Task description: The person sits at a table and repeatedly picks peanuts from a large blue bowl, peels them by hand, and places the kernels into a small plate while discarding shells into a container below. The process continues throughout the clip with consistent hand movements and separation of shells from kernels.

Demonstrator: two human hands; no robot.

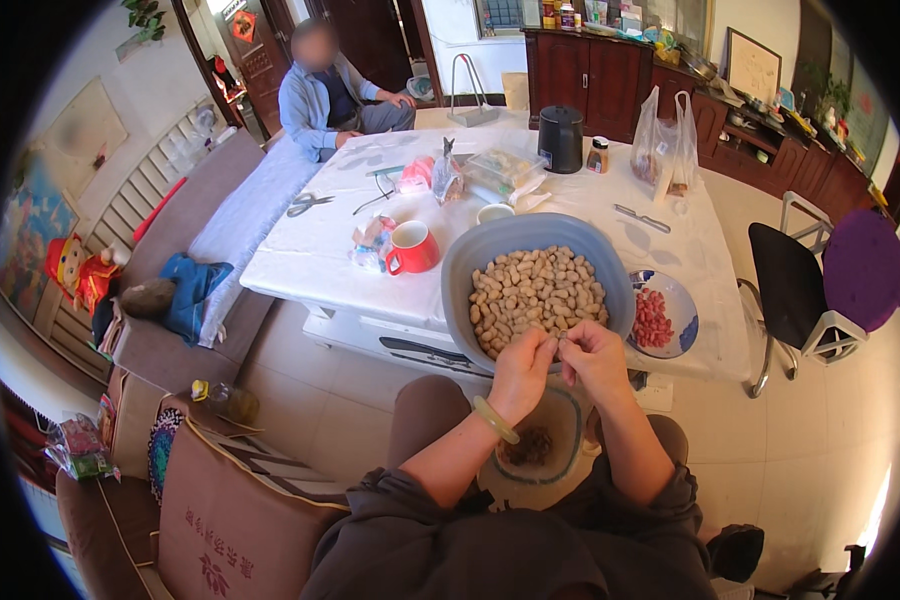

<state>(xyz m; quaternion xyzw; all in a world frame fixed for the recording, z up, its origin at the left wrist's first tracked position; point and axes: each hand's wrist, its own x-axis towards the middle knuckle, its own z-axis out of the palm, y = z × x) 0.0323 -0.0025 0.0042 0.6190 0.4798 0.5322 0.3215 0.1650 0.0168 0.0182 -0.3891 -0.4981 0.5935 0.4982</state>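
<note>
Grip pinched narrow, my left hand (523, 365) and right hand (595, 357) meet over the near rim of a grey basin (530, 232) of unshelled peanuts (538, 290) on the table (300, 250), though I cannot tell what they hold.

Head-worn view (wide fisheye), looking down

Peanuts (535, 295) lie in a basin (530, 231) on the table (305, 255), mug (417, 254) to its left, bowl (685, 306) right.
</note>
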